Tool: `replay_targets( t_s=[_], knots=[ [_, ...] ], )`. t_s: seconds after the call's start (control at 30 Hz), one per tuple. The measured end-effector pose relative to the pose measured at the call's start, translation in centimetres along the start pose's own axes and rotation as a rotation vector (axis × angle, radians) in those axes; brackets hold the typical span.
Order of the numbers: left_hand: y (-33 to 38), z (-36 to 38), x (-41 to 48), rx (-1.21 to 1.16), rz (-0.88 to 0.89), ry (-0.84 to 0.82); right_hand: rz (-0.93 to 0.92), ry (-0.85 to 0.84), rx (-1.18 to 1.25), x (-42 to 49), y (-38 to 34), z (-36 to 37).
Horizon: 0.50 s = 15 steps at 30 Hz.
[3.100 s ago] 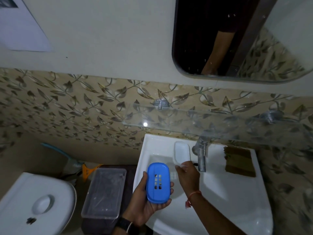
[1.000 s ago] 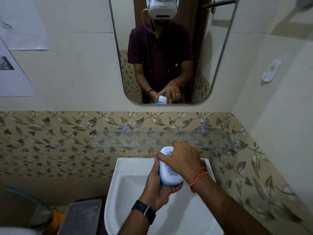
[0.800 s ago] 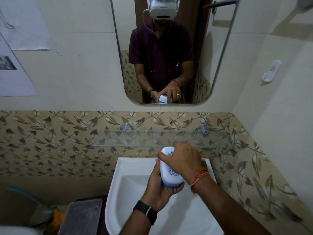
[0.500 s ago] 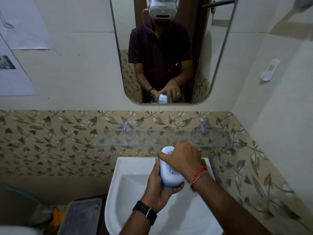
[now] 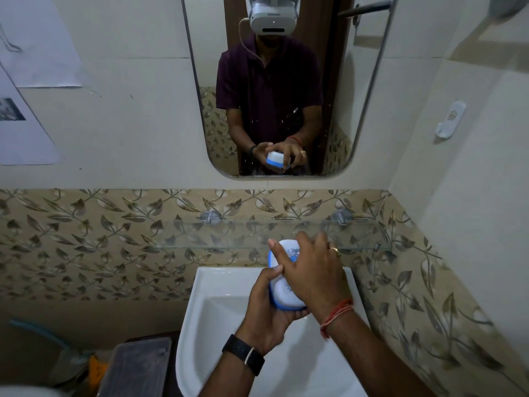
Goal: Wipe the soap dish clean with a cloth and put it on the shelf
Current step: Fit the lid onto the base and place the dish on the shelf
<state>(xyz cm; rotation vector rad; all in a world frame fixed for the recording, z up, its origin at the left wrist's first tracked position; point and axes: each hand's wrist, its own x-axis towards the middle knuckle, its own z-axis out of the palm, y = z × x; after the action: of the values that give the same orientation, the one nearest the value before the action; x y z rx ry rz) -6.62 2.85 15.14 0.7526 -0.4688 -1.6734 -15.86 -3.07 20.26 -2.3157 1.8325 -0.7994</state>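
Above basin [image 5: 200, 325], left hand [image 5: 266, 313] grips closed soap dish [image 5: 286, 295], right hand [image 5: 312, 276] atop.

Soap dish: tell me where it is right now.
Head view, centre: the soap dish is gripped in the left hand, right hand laid over it, above the back of the sink, near the glass shelf and its front edge.

No legible text in view.

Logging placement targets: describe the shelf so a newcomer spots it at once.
Below the mirror, a band of leaf-patterned tiles crosses the wall. The shelf is the clear glass slab jutting from that band, just above the white sink, on two round metal brackets. Unlike the solid sink, it is see-through, showing mainly as a pale edge.
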Motion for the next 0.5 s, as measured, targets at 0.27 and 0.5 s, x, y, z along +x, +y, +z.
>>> replay_targets(
  t_s=[0.27, 0.5],
  knots=[
    [0.8, 0.5, -1.0, 0.222, 0.012, -0.030, 0.167, -0.207, 0.767, 0.6, 1.7, 1.7],
    [2.5, 0.1, -1.3, 0.311, 0.036, 0.037, 0.412, -0.426, 1.255, 1.5, 3.5, -0.1]
  ],
)
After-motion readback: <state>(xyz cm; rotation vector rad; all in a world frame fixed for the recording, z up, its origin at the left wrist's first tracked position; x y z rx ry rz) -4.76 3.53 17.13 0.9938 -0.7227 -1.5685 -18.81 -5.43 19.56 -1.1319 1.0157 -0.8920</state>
